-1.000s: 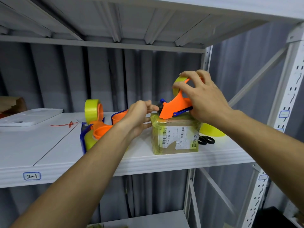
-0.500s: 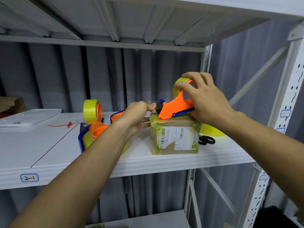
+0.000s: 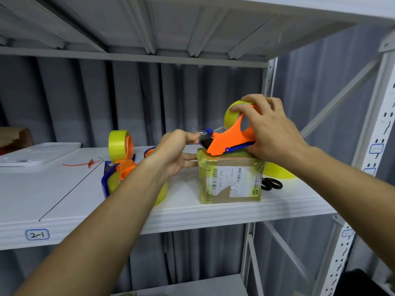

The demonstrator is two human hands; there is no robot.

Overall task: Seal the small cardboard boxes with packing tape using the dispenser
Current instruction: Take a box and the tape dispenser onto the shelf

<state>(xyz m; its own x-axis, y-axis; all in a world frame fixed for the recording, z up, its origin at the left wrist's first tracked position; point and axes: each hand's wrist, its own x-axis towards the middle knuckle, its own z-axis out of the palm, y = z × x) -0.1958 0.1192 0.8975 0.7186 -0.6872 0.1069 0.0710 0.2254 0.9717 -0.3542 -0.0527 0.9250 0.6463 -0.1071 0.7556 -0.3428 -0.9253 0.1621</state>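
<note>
Right hand [image 3: 269, 133] fingers grip dispenser [image 3: 229, 139] atop box [image 3: 230, 180]; left hand [image 3: 173, 150] fingers pinch its tape end

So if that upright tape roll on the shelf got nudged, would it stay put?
Probably not. The tape roll stands on its narrow edge, so a sideways push could tip it and a push along its rim could roll it. The dispenser parts beside it might stop it.

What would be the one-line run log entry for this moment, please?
step: taping box | right hand: holds dispenser on box | left hand: pinches tape end | seal: unfinished
</note>
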